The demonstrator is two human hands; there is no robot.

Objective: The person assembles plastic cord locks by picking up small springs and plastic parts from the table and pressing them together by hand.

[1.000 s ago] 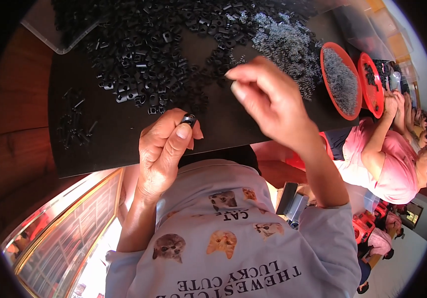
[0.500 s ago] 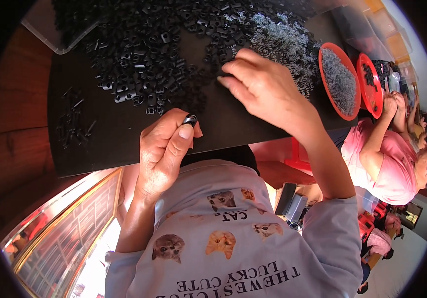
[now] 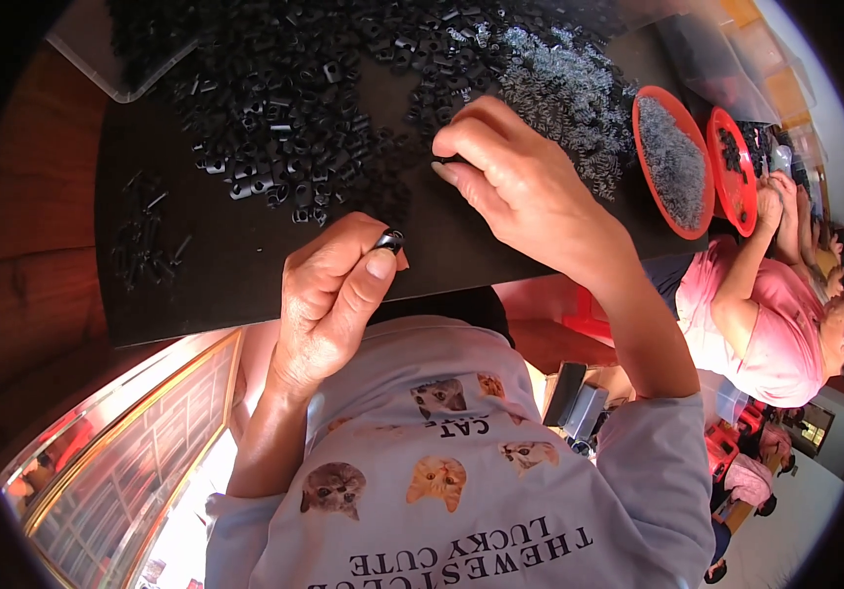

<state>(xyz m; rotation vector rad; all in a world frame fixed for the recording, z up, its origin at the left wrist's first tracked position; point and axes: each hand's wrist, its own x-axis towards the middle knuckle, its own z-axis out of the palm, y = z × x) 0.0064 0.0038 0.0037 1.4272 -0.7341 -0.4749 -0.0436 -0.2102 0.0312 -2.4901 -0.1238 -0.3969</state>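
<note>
Between the thumb and bent fingers of my left hand [image 3: 328,294], near the table's front edge, is a small black hollow plastic piece [image 3: 390,239] that looks like a cord-lock shell. Its open end faces up. My right hand [image 3: 530,191] hovers farther right over the black table [image 3: 363,265], thumb and forefinger pinched on a small dark piece [image 3: 449,159] mostly covered by the fingertips. Beyond the hands spreads a big heap of similar black shells [image 3: 274,128]. To its right lies a pile of small metal springs [image 3: 569,88].
An orange-red bowl [image 3: 639,147] full of springs stands at the right edge, beside another red bowl [image 3: 716,187] with black pieces. Thin black pins [image 3: 147,240] lie at the left. A clear plastic tray [image 3: 122,96] sits far left. A co-worker in pink [image 3: 756,324] works to the right.
My right thumb and forefinger have closed on a small dark piece near the heap. My left hand has shifted slightly right, still holding the black shell.
</note>
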